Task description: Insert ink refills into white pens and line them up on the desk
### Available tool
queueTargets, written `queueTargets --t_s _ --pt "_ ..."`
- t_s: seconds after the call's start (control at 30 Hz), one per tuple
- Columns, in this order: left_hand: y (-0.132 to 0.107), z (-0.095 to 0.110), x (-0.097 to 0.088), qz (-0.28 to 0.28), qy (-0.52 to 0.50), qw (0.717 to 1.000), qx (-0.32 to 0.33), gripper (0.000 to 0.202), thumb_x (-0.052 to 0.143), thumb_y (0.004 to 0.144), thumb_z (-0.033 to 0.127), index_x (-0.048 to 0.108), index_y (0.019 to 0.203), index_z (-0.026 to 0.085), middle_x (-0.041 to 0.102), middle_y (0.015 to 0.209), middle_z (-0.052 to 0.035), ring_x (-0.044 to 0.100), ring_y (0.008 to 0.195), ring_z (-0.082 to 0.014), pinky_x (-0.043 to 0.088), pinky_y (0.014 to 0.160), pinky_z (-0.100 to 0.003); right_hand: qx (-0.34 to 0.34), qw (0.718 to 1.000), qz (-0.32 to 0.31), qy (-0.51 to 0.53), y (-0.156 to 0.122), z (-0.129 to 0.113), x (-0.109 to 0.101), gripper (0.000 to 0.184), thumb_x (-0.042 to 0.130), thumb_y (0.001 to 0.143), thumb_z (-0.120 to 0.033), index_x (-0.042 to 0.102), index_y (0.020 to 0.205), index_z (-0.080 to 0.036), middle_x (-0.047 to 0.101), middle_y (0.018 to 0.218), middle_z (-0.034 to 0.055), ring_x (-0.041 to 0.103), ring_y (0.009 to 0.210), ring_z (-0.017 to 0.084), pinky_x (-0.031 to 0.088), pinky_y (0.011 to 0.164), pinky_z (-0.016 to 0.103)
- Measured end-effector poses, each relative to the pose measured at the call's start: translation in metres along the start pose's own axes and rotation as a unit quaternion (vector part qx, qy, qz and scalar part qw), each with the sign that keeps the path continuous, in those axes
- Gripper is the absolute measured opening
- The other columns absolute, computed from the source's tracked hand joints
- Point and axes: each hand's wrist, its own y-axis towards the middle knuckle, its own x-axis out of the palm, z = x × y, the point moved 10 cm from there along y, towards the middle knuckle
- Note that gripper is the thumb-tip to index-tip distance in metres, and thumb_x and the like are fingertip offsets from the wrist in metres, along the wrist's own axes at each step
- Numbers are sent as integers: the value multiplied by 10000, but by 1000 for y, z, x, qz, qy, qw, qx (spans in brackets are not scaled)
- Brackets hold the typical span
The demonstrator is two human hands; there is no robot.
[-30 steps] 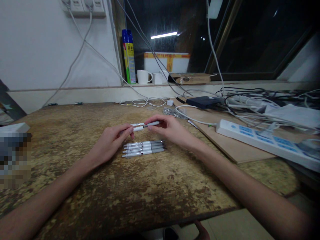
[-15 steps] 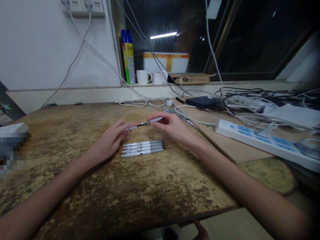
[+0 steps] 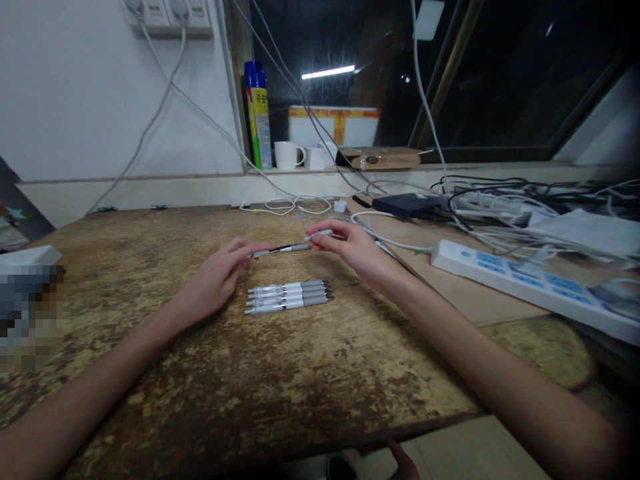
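My left hand (image 3: pixel 220 272) is closed in a pinch around the left end of a slim pen (image 3: pixel 295 248), which lies nearly level above the table and shows a dark middle part. My right hand (image 3: pixel 357 252) pinches a short pale tube like a pen barrel (image 3: pixel 323 233), close to the pen's right end. Whether its fingers also touch the pen is unclear. Nearer to me, several white and grey pens (image 3: pixel 287 297) lie side by side in a row, dark tips to the right.
A worn wooden table (image 3: pixel 280 373) lies under my hands. To the right are a white power strip (image 3: pixel 525 280), a brown board (image 3: pixel 465 280), a black flat box (image 3: pixel 407 205) and tangled cables. A spray can (image 3: pixel 259 120) and a white mug (image 3: pixel 287 155) stand on the sill.
My right hand has shifted slightly right with the pale tube, which now sits apart from and above the pen's line. More of the pen shows between my hands.
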Motion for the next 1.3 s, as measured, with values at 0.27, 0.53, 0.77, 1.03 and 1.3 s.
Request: queueTargets --t_s 0.27,0.53,0.77,1.03,1.3 --pt "0 0 1 2 5 1000 4 456 352 1065 217 543 1474 278 593 1170 -75 585 1098 -236 462 1013 -391 -46 991 30 -122 4 1 -7 144 634 868 -247 753 930 -194 753 903 57 687 858 211 503 851 372" --pt "0 7 2 -6 4 1000 14 462 344 1068 194 538 1476 289 587 1174 -76 574 1106 -233 460 1021 -404 -59 983 -35 -171 -1 2 15 344 597 946 -487 732 842 -188 725 805 49 637 738 193 461 742 341" --pt "1 13 -1 2 -1 1000 17 466 352 1066 202 520 1492 289 599 1197 -71 583 1116 -233 469 1016 -393 -20 997 -50 -57 -2 0 18 253 642 903 -410 707 796 -190 716 839 39 639 829 178 485 835 325" --pt "0 6 -10 33 -6 999 0 449 359 1075 243 497 1501 268 614 1274 -82 576 1184 -246 437 1080 -425 38 998 9 49 4 10 -3 222 656 874 -375 698 765 -187 700 889 67 640 868 187 516 891 355" --pt "-3 -14 -16 62 -6 997 -37 442 371 1069 267 462 1502 249 576 1437 -89 556 1264 -248 418 1123 -444 52 995 17 83 4 12 -11 206 619 896 -345 676 788 -179 704 924 80 631 846 166 511 922 329"
